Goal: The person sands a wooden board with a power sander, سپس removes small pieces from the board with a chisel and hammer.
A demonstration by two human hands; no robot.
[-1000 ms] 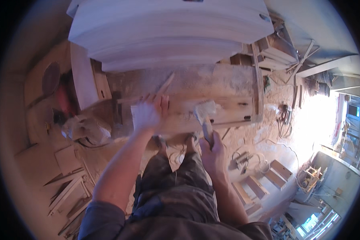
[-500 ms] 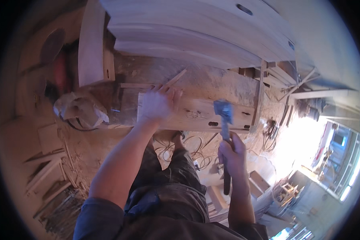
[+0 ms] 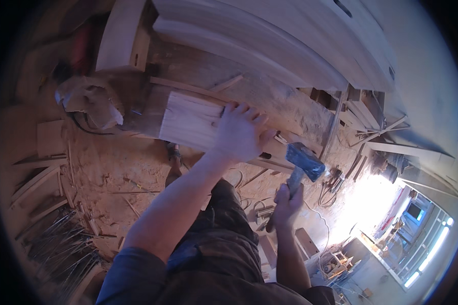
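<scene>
As daylight floods in well to the right of the right fingers, we see a left hand (image 3: 240,136) laid across a pale wooden board (image 3: 191,121), its fingers bent and slightly spread toward the far edge. Whether those fingers pinch anything, we cannot tell — a small pale sliver (image 3: 281,138) shows just beside the thumb, too small for us to name. The board reaches out to the left from under the left fingers, on a dusty worktop (image 3: 193,63); a dark slot (image 3: 264,155) shows in it just below the thumb.

We find the right hand (image 3: 289,204) closed firmly around the handle of a hammer (image 3: 305,161), whose dark, blocky head stands above the right fingers, near the left thumb. Beyond the left fingertips, we note a thin wooden strip (image 3: 229,83), then a large pale panel (image 3: 275,48). Well to the left of the left fingers sits a crumpled, pale bag (image 3: 94,101) — and farther below them, on the lower left, we make out a heap of thin strips (image 3: 61,244).
</scene>
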